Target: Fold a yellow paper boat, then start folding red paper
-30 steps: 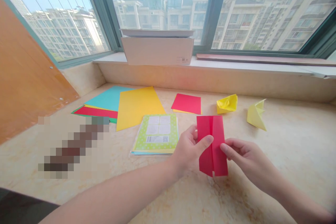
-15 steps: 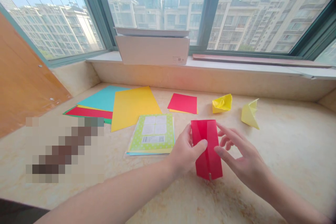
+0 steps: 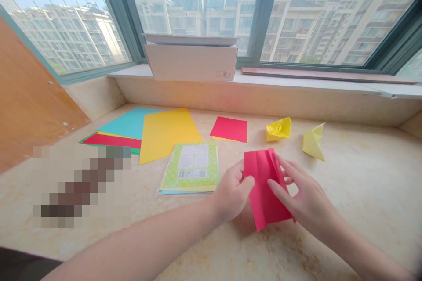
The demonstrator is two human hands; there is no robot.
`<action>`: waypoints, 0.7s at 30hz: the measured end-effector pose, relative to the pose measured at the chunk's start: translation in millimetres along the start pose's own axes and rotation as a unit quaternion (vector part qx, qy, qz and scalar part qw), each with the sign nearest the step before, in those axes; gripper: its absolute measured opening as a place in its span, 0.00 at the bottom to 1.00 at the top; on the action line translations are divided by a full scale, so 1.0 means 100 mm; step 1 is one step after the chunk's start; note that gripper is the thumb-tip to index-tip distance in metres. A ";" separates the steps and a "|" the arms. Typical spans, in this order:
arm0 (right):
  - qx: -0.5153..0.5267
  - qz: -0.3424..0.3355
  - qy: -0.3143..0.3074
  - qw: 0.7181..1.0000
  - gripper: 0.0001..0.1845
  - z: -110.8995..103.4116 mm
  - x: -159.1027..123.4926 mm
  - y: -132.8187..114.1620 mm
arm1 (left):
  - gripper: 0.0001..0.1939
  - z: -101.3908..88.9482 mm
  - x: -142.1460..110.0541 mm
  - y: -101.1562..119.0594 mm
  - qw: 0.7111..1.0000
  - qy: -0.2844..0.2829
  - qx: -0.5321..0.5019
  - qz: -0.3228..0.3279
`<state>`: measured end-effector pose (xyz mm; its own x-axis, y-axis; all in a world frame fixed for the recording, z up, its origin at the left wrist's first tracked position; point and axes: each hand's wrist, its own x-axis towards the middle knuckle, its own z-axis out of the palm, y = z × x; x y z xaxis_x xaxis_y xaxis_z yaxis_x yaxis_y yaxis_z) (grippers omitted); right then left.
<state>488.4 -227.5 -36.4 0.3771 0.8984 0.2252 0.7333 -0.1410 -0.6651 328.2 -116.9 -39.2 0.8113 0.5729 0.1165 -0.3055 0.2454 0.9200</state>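
Observation:
A sheet of red paper (image 3: 268, 195) with lengthwise creases is held up in front of me, partly unfolded. My left hand (image 3: 232, 191) pinches its left edge, thumb on the face and fingers behind. At the right edge, my right hand (image 3: 301, 189) has its thumb against the paper and its fingers around the folded flap, some of them hidden. Beyond my hands stand a folded yellow paper shape (image 3: 278, 130) and a paler yellow folded paper shape (image 3: 314, 144). A red square sheet (image 3: 230, 129) lies over a yellow one behind the held paper.
A green dotted paper packet (image 3: 191, 169) lies left of my hands. Past it are a large yellow sheet (image 3: 168, 134) and a blue sheet (image 3: 132, 123) over red and green ones. A white box (image 3: 191, 61) stands on the window ledge. The left foreground is pixelated.
The red paper has opened from a narrow folded strip into a wider creased sheet. My left thumb has shifted left, and my right hand now grips the right edge.

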 end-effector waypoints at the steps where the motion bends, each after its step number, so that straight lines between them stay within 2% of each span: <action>1: 0.018 0.012 -0.005 1.000 0.33 0.00 0.00 0.01 | 0.14 -0.01 0.00 0.00 1.000 0.014 0.015 0.005; 5: 0.149 0.084 -0.018 0.985 0.33 -0.04 0.00 0.08 | 0.16 -0.02 -0.01 -0.02 0.999 0.024 0.022 0.013; 9: 0.260 0.116 -0.034 0.958 0.33 -0.18 0.07 0.15 | 0.16 -0.01 -0.04 -0.01 1.000 0.007 0.024 0.005; 15: 0.293 0.178 -0.127 0.931 0.21 -0.42 0.20 0.17 | 0.15 -0.01 -0.03 0.01 0.999 0.004 0.033 0.001; 21: 0.332 0.215 -0.123 0.910 0.17 -0.47 0.21 0.25 | 0.17 -0.04 0.00 -0.01 1.000 0.009 0.002 -0.009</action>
<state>540.9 -231.8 -15.0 0.3510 0.8969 -0.2691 0.0131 -0.2920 -0.9563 325.9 -114.0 -41.4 0.8070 0.5831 0.0938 -0.2892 0.2516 0.9236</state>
